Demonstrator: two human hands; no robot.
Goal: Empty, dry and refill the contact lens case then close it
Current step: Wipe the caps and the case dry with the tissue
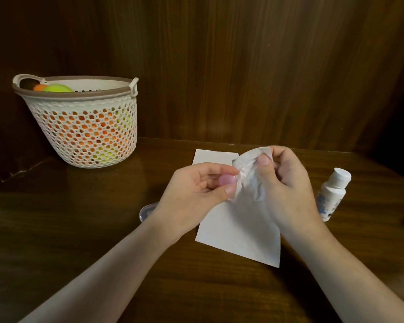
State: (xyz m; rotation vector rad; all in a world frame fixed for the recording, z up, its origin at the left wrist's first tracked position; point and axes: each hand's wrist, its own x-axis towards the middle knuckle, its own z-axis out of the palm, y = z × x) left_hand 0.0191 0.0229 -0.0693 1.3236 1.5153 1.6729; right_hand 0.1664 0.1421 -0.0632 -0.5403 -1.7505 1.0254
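My left hand [191, 190] pinches a small pink contact lens case [226, 179] between thumb and fingers, above the wooden table. My right hand [287, 183] grips a crumpled white tissue [248, 176] and presses it against the right side of the case. The part of the case under the tissue is hidden. A white bottle of lens solution [332, 194] stands to the right of my right hand, its cap on.
A flat white paper sheet [238, 236] lies on the table under my hands. A clear round lid or dish [146, 212] peeks out beneath my left wrist. A white perforated basket [84, 127] with coloured balls stands at the back left. A wood-panelled wall rises behind.
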